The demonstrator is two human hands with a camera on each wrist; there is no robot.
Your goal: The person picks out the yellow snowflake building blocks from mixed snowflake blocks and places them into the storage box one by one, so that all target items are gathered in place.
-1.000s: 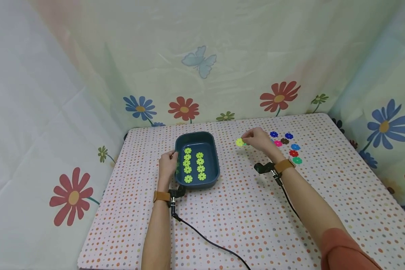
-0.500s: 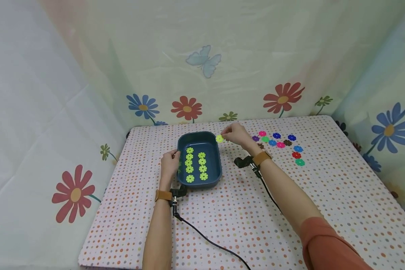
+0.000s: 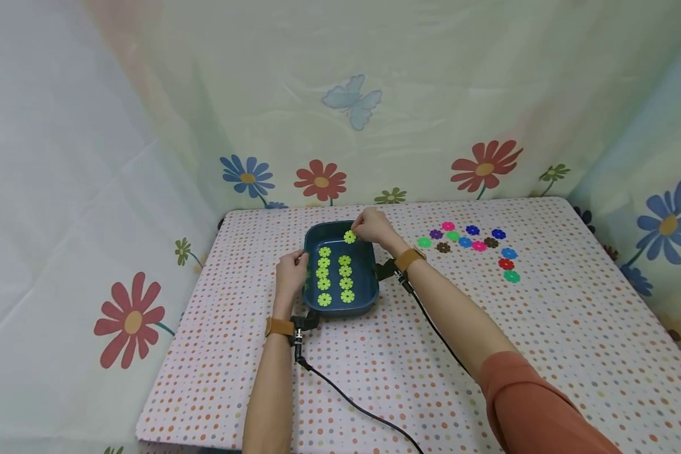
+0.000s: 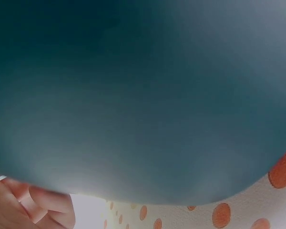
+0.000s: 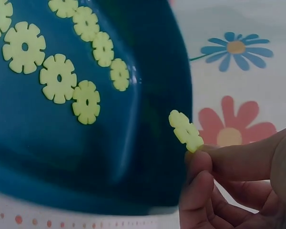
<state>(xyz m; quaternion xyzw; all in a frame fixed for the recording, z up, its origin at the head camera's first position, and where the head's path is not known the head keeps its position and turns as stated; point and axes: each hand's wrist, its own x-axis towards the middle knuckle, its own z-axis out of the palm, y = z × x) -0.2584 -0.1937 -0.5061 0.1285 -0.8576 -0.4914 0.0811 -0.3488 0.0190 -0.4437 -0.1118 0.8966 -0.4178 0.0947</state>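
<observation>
A dark blue plastic tray [image 3: 363,277] stands on the table, with two columns of yellow-green notched flower discs [image 3: 346,283] on its floor. My left hand [image 3: 291,274] grips the tray's left rim; in the left wrist view the tray's outer wall [image 4: 148,119] covers most of the picture, and curled fingers [image 4: 50,202] show below it. Above the tray's far right part, my right hand [image 3: 372,227] pinches one yellow-green notched disc [image 5: 186,131] by its edge between thumb and fingertip. The disc is apart from the others and tilted in the right wrist view.
Right of the tray lie several loose notched discs in pink, purple, green, brown, blue and red, such as a red disc [image 3: 506,264]. A black cable [image 3: 352,407] runs from the left wrist across the dotted tabletop [image 3: 215,378]. A flowered curtain [image 3: 431,113] hangs behind.
My right hand has carried the pinched yellow-green disc leftward from beside the loose discs to above the tray. My left hand has stayed on the rim. The head view has shifted slightly.
</observation>
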